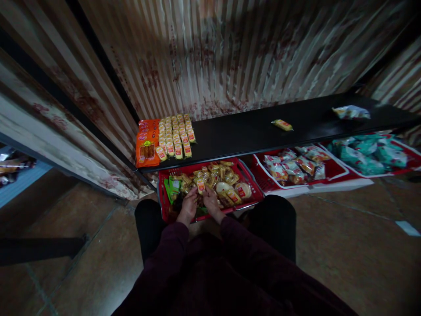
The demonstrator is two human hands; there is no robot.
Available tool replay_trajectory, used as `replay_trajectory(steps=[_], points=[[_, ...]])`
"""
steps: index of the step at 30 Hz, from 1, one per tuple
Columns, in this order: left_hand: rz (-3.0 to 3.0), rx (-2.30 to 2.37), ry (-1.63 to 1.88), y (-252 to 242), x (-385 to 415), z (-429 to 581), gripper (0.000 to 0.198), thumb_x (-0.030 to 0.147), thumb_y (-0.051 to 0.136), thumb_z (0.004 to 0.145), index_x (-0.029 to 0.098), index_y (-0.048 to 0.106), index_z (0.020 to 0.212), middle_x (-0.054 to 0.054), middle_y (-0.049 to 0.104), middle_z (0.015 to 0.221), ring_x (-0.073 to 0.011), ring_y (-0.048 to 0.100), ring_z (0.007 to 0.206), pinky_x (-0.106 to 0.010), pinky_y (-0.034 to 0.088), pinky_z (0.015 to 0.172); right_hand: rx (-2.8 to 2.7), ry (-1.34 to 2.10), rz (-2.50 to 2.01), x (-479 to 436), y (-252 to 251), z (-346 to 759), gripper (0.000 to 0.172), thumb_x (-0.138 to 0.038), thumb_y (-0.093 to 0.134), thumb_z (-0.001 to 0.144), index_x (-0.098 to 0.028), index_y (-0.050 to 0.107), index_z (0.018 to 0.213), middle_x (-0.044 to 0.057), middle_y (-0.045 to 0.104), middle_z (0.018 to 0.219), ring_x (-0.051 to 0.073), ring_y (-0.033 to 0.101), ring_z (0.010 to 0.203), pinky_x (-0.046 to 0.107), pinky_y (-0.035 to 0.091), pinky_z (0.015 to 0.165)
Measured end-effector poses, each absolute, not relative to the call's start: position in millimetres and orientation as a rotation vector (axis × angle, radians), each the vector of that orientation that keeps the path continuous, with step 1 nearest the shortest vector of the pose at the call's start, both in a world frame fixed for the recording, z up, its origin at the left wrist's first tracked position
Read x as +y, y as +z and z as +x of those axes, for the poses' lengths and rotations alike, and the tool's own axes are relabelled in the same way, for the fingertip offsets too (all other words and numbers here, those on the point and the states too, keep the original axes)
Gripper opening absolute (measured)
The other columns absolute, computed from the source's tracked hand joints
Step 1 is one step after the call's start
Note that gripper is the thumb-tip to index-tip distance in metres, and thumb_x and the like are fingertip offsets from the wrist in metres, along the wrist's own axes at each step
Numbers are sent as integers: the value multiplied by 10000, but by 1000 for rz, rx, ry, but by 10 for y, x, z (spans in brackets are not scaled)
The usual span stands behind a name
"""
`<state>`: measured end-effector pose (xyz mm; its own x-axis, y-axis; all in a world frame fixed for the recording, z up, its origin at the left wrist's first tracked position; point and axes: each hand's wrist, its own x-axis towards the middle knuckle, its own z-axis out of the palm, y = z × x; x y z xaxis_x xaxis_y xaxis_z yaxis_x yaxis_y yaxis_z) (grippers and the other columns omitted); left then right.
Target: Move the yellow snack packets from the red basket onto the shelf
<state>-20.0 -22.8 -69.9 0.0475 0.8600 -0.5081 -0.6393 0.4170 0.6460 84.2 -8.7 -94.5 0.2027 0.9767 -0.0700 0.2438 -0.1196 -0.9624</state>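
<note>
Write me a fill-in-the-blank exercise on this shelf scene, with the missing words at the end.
1. The left hand and right hand hold a wrapped snack over a basket coloured ____.
2. The orange packet lies to the ____ of the yellow snack rows.
3. A lone yellow snack lies on the ____ shelf.
4. Below the shelf, ____ red baskets are in view.
Missing words: red; left; black; three.

A shelf (230, 137) and baskets (336, 167) of wrapped snacks (201, 186) suggest a shop.
</note>
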Motion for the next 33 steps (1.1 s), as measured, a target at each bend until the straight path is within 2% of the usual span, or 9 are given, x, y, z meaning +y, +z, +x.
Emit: replay_trajectory(steps=[7, 16, 24, 33], points=[[292, 1073, 1154, -663, -172, -172, 373, 54, 611, 597, 165, 707, 939, -73, 665, 1109, -129, 603, 862, -224, 426, 741, -1067, 994, -1537, -101, -994, 837, 475, -304, 445, 794, -151, 564, 1228, 128, 634, 1180, 211, 600, 993, 377, 475, 911], [516, 1141, 1164, -505, -96, -1, 475, 126, 584, 582, 181, 699, 1040, -66, 648, 1191, -236, 565, 1119, -321, 448, 905, -1044, 758, -1455, -7, -993, 918, 434, -415, 463, 812, -162, 609, 1134, 130, 646, 1150, 247, 590, 1066, 430, 443, 959], [766, 1212, 1281, -215, 200, 193, 512, 84, 539, 619, 199, 674, 1099, -64, 663, 1148, -199, 588, 1073, -335, 417, 988, -1082, 604, -1441, 236, -615, 962, 419, -386, 459, 826, -146, 598, 1140, 151, 634, 1166, 246, 578, 1080, 435, 430, 968], [980, 1325, 1357, 17, 662, 271, 474, 106, 513, 685, 200, 656, 1127, -67, 642, 1128, -185, 575, 1052, -316, 430, 963, -1157, 554, -1440, 742, -308, 1025, 392, -350, 438, 847, -160, 586, 1156, 135, 644, 1153, 229, 600, 1027, 413, 448, 940]])
